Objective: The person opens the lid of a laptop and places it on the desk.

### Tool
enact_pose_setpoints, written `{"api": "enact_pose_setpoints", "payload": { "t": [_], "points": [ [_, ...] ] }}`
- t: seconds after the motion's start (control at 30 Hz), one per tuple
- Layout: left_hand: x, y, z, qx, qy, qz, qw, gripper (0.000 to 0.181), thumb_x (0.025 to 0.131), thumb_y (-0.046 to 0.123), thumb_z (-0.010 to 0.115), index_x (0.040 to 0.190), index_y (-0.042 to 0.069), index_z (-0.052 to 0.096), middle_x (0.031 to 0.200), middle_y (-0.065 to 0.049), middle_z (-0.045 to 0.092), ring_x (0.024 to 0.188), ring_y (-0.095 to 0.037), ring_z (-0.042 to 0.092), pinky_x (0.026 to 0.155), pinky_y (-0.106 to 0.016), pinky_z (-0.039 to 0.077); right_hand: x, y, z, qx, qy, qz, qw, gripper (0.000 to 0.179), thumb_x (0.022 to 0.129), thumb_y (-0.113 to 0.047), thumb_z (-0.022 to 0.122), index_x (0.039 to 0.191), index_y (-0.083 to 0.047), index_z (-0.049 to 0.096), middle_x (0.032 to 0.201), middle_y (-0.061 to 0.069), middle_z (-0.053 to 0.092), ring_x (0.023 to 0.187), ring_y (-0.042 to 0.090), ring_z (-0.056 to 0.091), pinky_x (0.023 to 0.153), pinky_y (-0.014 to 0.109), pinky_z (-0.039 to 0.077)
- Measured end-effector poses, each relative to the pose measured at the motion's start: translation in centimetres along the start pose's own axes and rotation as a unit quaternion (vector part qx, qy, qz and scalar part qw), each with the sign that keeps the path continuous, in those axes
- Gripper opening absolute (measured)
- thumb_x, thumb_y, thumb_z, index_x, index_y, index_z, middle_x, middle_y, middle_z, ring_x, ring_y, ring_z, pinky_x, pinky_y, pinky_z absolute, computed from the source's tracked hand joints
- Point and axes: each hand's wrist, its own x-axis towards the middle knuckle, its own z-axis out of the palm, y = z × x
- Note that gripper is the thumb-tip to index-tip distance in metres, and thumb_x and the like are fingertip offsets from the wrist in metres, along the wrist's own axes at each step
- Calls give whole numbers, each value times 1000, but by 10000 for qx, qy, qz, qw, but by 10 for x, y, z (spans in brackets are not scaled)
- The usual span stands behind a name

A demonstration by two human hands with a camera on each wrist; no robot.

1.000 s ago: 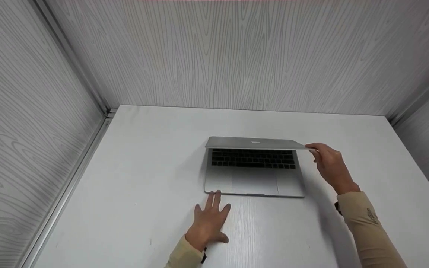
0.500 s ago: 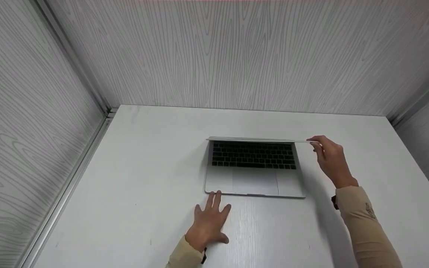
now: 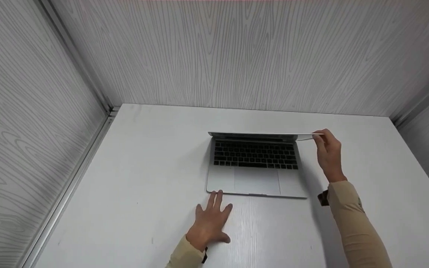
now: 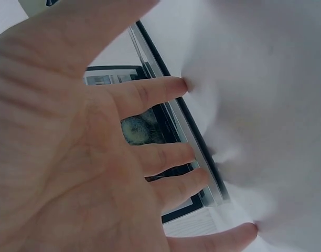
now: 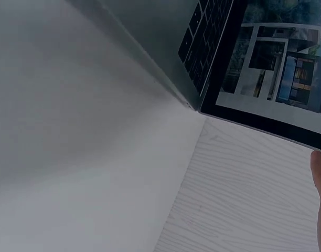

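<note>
A silver laptop (image 3: pixel 257 181) lies on the white table with its lid raised about upright and its black keyboard (image 3: pixel 255 154) uncovered. In the head view the lid shows nearly edge-on; its lit screen (image 5: pixel 286 68) with pictures shows in the right wrist view. My right hand (image 3: pixel 329 152) pinches the lid's upper right corner between thumb and fingers. My left hand (image 3: pixel 209 223) is spread on the table in front of the laptop, fingers straight, with two fingertips right at the base's front left edge. In the left wrist view the left palm (image 4: pixel 97 152) hides part of the laptop.
The white table (image 3: pixel 155 156) extends around the laptop. A grey wood-grain panel (image 3: pixel 207 56) rises behind it, with another panel (image 3: pixel 24 130) on the left and one on the right. A metal rail (image 3: pixel 69 190) runs along the table's left side.
The right hand has moved the laptop lid up and back, from half-raised to about upright, uncovering more of the keyboard. The left hand has stayed in place.
</note>
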Motion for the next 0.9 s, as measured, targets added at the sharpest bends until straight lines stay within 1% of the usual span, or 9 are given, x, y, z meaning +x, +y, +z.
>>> {"api": "enact_pose_setpoints", "payload": {
  "t": [0.1, 0.2, 0.33, 0.47, 0.53, 0.6, 0.7, 0.77, 0.9],
  "points": [
    [0, 0, 1, -7, 45, 40, 10000, 95, 66, 48, 94, 145, 13, 55, 159, -24, 30, 147, -41, 28, 95, -68, 45, 1, -14, 2, 379, 0, 237, 9990, 13, 102, 10, 49, 101, 20, 58, 97, -14, 61, 80, -3, 53, 70, 17, 41],
    [-1, 0, 0, -57, 65, 54, 9999, 94, 66, 47, 94, 145, 13, 55, 159, -24, 29, 147, -41, 28, 95, -68, 45, 4, -25, 2, 551, -34, 316, 9980, 14, 103, 9, 48, 101, 22, 55, 98, -11, 60, 92, -1, 58, 84, 18, 44],
    [-1, -1, 0, -146, 46, 49, 9999, 94, 67, 46, 95, 145, 12, 55, 159, -24, 28, 147, -41, 27, 95, -69, 44, 8, -27, 3, 525, -99, 341, 9980, 14, 103, 7, 49, 101, 20, 56, 97, -10, 61, 94, 3, 59, 88, 19, 46],
    [0, -1, 0, -161, 21, 52, 9999, 94, 66, 45, 95, 145, 11, 55, 159, -25, 28, 147, -42, 27, 94, -70, 44, 13, -26, 2, 535, -187, 512, 9971, 16, 104, 6, 49, 101, 20, 55, 97, -11, 61, 99, 4, 63, 92, 20, 49],
    [0, -1, 0, -115, 4, 46, 9999, 95, 66, 46, 95, 145, 12, 55, 159, -25, 28, 147, -42, 27, 94, -69, 45, 16, -26, 2, 480, -250, 613, 9967, 19, 105, 5, 48, 102, 22, 54, 97, -1, 63, 100, 4, 64, 93, 23, 51],
    [0, -1, 0, -81, -15, 45, 10000, 95, 66, 47, 94, 145, 12, 55, 159, -25, 28, 147, -42, 27, 94, -69, 45, 19, -26, 2, 456, -297, 715, 9960, 21, 105, 3, 48, 103, 23, 55, 97, 14, 65, 99, 5, 65, 94, 28, 52],
    [0, -1, 0, -57, -33, 46, 10000, 95, 67, 48, 94, 146, 12, 54, 160, -25, 28, 147, -42, 27, 94, -68, 45, 24, -28, 1, 431, -353, 835, 9950, 23, 106, 1, 47, 104, 23, 55, 102, 30, 63, 99, 8, 66, 94, 33, 53],
    [1, -1, 0, -74, -36, 51, 10000, 95, 67, 47, 94, 146, 12, 54, 160, -25, 28, 147, -42, 27, 94, -69, 45, 27, -28, 1, 479, -366, 905, 9941, 24, 106, 0, 46, 104, 23, 55, 103, 30, 63, 100, 9, 66, 95, 35, 53],
    [1, -1, 0, -39, -39, 65, 10000, 95, 67, 47, 94, 145, 12, 55, 160, -25, 28, 147, -42, 27, 93, -68, 45, 32, -30, 1, 619, -374, 1030, 9920, 24, 107, -2, 47, 103, 20, 56, 103, 14, 68, 100, 9, 68, 94, 36, 54]
  ]
}}
